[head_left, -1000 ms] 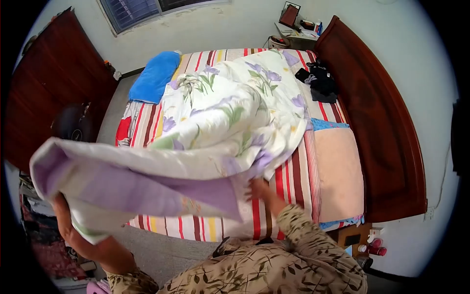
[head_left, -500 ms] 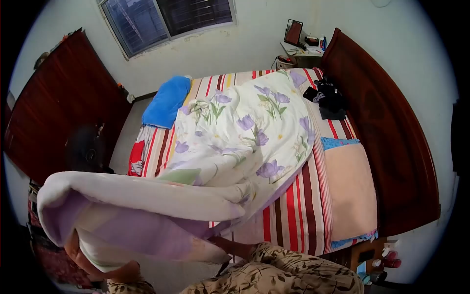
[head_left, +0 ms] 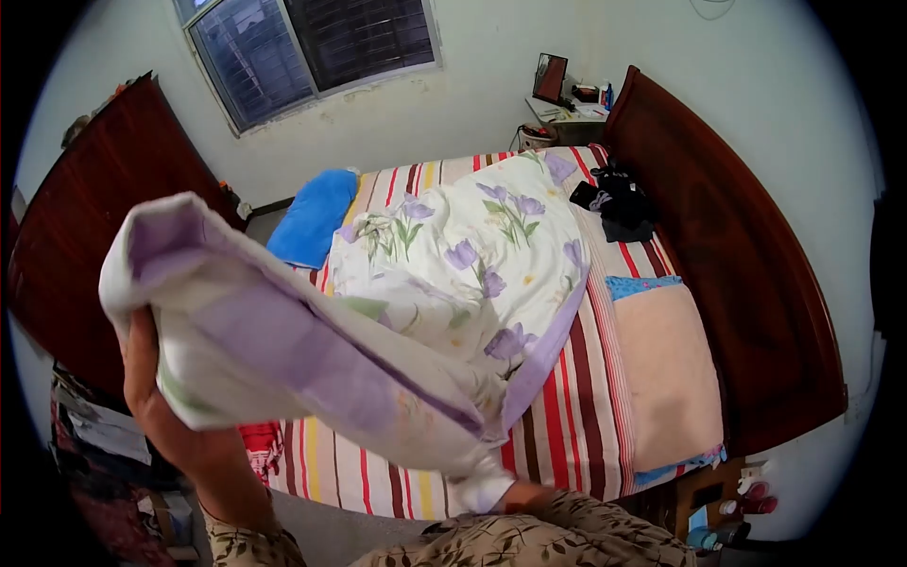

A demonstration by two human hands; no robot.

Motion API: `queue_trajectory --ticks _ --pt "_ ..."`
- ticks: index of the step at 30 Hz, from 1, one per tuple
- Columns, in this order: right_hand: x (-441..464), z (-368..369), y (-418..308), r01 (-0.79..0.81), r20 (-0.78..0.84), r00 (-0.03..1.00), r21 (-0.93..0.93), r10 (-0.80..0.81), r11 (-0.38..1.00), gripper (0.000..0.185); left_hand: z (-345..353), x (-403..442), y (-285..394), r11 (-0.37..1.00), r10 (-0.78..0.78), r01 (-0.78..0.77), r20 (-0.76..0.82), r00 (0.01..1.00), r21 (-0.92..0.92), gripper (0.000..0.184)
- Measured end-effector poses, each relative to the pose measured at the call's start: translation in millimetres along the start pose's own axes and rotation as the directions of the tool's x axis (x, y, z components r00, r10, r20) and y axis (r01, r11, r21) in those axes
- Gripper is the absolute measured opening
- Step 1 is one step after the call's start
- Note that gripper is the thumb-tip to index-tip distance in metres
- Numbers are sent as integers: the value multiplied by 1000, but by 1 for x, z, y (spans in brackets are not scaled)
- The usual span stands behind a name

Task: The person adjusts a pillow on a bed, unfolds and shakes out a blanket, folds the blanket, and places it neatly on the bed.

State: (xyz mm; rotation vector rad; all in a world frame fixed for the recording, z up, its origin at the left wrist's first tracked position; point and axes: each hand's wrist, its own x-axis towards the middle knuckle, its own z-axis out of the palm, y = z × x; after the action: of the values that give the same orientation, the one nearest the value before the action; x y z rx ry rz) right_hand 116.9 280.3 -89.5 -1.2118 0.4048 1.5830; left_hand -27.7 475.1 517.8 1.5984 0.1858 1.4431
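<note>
At the far left, a dark reddish-brown wooden panel [head_left: 90, 236] fades at its outer edge into the black lens border; the dim clutter below it is hard to make out. Next, the left hand [head_left: 156, 402] holds up one end of a white quilt with purple tulips [head_left: 406, 317]; its fingertips vanish behind the fold, so how tightly they close cannot be told. The raised strip slants from this upper-left end down to the lower right, purple lining showing, and hides part of the bed. Behind it lies a plush blue pillow [head_left: 316, 219]. The rest of the quilt spreads away toward the window [head_left: 312, 57], over a red, brown and cream striped sheet [head_left: 590, 406]. The right hand [head_left: 524, 496], low in the middle, holds the quilt's bunched near end, fingers blurred and covered. Rightward sits a rectangular peach pillow [head_left: 666, 387].
</note>
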Motion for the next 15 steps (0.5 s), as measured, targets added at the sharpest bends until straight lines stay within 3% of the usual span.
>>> queue_trajectory --ticks 2,4,6,8,9,10,11,12,13,14,15 --pt "-19 -59 -66 227 -182 961 89 -208 970 43 -8 11 -3 968 -104 106 23 994 -227 38" --pt "-63 -114 -169 557 -339 801 120 -493 822 42 -43 16 -14 934 -233 183 -134 963 -308 42" --pt "-159 -118 -290 844 -389 519 93 -761 528 41 -75 -2 -25 961 -206 149 -243 948 -235 40" --pt "-291 -67 -385 982 -316 164 142 -934 124 41 -122 -33 -36 930 -301 221 -261 917 -295 40" --pt "-378 -10 -412 978 -94 30 206 -995 10 37 -147 -51 -45 928 -322 235 -307 896 -289 39" --pt "-452 73 -410 942 -132 -114 302 -985 -150 39 -172 -74 -55 925 -344 249 -354 870 -287 38" --pt "-495 115 -414 930 -187 -235 241 -954 -277 37 -199 -97 -61 894 -430 302 -442 788 -332 39" --pt "-518 140 -413 877 -3 -479 49 -878 -479 37 -228 -125 -68 857 -509 346 -515 690 -382 41" --pt "-534 172 -400 861 107 -503 156 -858 -485 34 -256 -156 -78 851 -519 329 -557 649 -410 40" --pt "-537 197 -389 881 258 -448 291 -856 -373 33 -288 -189 -92 848 -523 304 -599 607 -433 39" --pt "-523 223 -384 902 333 -426 224 -841 -368 31 -329 -234 -114 830 -557 306 -661 503 -467 37"
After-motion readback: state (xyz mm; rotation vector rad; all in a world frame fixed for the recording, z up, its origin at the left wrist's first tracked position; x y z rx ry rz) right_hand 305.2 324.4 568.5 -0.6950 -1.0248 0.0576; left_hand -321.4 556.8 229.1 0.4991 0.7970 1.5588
